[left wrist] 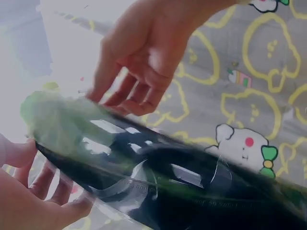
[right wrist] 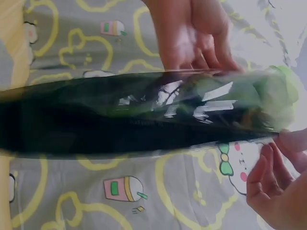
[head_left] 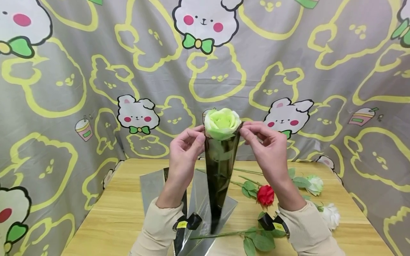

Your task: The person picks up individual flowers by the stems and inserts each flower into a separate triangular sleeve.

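A pale green rose (head_left: 222,122) sits in the mouth of a dark, clear-fronted cone sleeve (head_left: 221,170), which hangs upright over the table with its narrow end down. My left hand (head_left: 185,149) pinches the sleeve's left top edge between thumb and fingers. On the other side, my right hand (head_left: 269,149) pinches the right top edge the same way. In the left wrist view, printed lettering and glossy reflections show on the sleeve (left wrist: 158,172). The rose's stem is hidden inside the dark wrapping.
Flat grey and black sleeves (head_left: 152,188) lie on the wooden table (head_left: 109,209). To the right are a red rose (head_left: 265,195), a pale green-white rose (head_left: 315,185) and a white rose (head_left: 330,216). A leafy stem (head_left: 262,240) lies near the front. Patterned cloth (head_left: 221,85) surrounds the table.
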